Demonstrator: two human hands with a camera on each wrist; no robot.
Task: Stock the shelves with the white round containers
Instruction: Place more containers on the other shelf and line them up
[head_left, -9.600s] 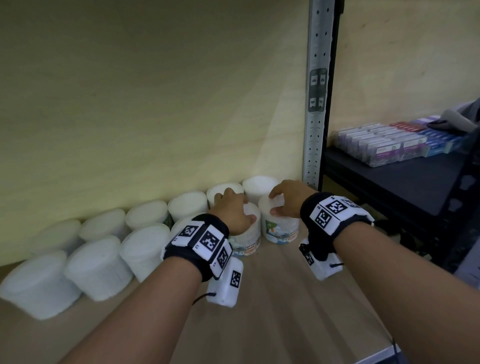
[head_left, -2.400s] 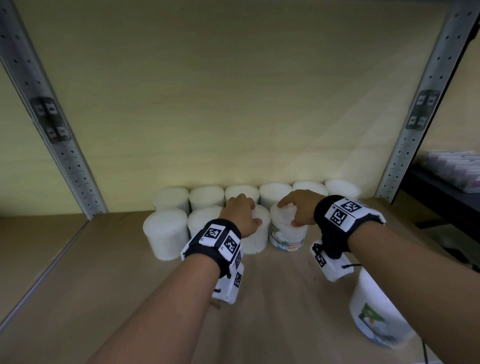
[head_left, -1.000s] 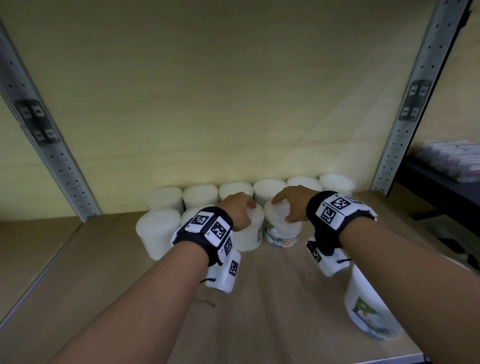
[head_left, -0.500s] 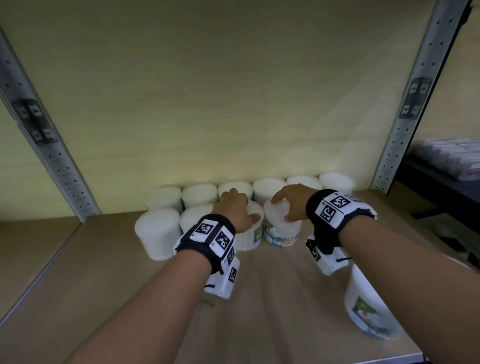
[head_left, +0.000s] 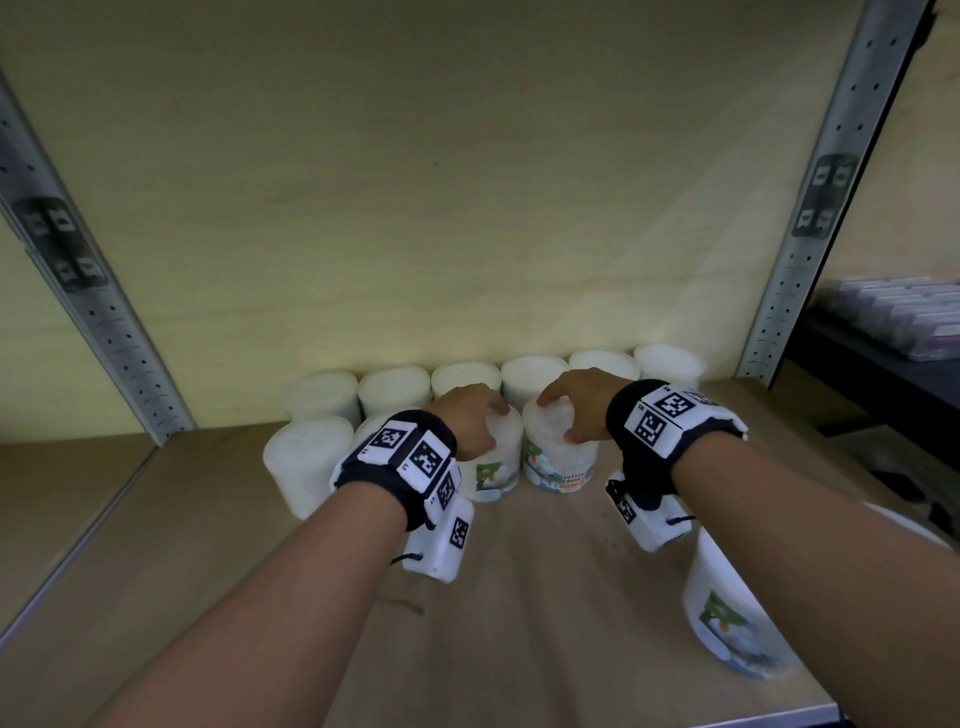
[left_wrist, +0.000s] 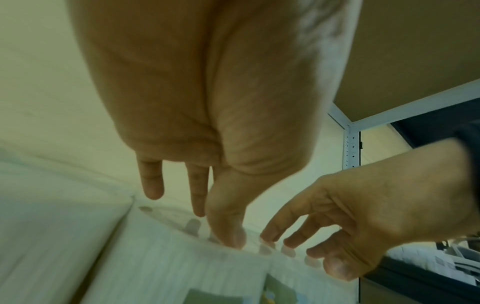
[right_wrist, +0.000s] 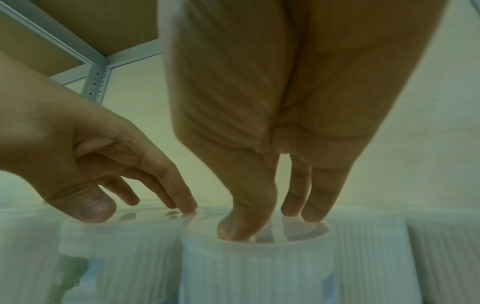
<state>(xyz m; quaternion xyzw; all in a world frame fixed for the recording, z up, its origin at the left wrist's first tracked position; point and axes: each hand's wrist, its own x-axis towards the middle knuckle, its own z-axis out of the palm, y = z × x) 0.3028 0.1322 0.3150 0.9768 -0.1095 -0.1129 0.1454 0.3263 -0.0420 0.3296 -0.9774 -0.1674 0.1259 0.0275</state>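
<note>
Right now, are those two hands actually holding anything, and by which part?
Each hand is on one white container's lid, fingertips down: left hand on the left container, right hand on the cotton buds container. Neither wraps the sides; nothing is lifted.

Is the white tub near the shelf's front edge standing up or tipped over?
Standing up. The white round plastic tub with the picture label rests on its base on the wooden shelf.

back row (head_left: 530, 371) behind front row (head_left: 311, 457) | lone container (head_left: 727, 613) front-right on shelf (head_left: 519, 597)
</note>
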